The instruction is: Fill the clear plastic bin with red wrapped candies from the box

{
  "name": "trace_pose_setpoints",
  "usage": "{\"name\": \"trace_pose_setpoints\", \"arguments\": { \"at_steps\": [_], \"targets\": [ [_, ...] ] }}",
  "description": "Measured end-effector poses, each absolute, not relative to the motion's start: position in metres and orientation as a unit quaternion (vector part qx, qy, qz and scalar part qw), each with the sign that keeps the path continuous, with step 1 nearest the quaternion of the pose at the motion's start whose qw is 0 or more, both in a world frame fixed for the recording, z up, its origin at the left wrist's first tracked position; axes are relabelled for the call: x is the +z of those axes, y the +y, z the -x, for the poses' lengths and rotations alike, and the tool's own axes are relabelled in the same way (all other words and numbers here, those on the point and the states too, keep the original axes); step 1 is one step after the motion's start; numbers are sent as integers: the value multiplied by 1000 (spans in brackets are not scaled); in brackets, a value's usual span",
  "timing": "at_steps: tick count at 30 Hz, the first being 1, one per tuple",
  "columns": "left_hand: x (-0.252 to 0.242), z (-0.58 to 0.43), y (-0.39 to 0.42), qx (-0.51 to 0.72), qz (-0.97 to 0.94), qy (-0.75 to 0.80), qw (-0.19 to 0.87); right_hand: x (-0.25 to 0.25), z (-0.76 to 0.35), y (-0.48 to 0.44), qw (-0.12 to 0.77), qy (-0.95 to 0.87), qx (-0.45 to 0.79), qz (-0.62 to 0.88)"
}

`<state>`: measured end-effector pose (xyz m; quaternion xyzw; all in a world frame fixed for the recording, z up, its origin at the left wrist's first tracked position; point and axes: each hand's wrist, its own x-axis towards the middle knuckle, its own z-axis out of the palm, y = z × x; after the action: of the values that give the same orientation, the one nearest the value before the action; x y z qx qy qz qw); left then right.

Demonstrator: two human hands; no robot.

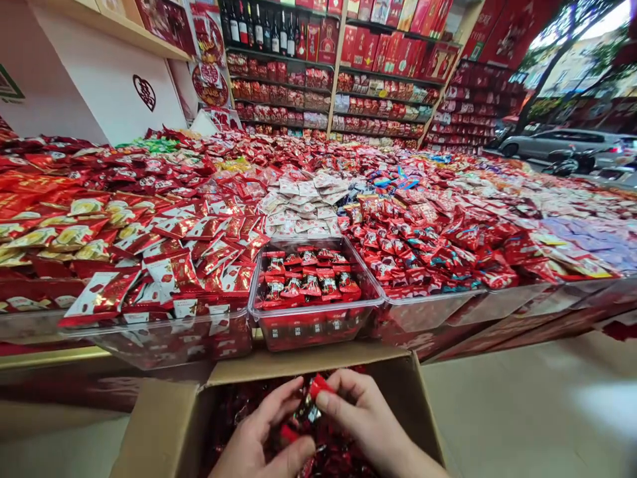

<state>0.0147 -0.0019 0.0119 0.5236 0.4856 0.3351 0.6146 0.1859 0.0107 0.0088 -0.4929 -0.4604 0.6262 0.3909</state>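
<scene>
My right hand (361, 405) pinches the red end of a small wrapped candy (313, 413) between thumb and forefinger. The candy's wrapper is red at the end and dark in the middle. Close on its left, my left hand (269, 431) is curved, thumb and fingers apart; red wrapper shows between them, though I cannot tell whether it touches. Both hands are over an open cardboard box (149, 425) filled with dark red wrapped candies (343, 458). Just beyond the box, a clear plastic bin (318, 311) holds similar red and black candies (311, 282) laid in rows.
More clear bins heaped with packaged sweets flank it, white-and-red packets (169, 272) left and red packets (398, 252) right. White packets (303, 202) lie behind. Shelves (334, 73) with bottles and boxes stand at the back. Pale floor (522, 405) shows at right.
</scene>
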Motion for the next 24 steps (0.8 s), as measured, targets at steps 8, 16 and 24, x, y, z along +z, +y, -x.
{"name": "trace_pose_setpoints", "arguments": {
  "at_steps": [8,16,24],
  "targets": [
    [40,-27,-3,348,-417,506,670,19,-177,11,465,-285,726,420],
    [43,-27,4,418,-353,515,660,32,-192,4,521,-698,315,377],
    [51,-24,1,468,-363,473,653,29,-193,1,557,-759,130,310]
  ]
}}
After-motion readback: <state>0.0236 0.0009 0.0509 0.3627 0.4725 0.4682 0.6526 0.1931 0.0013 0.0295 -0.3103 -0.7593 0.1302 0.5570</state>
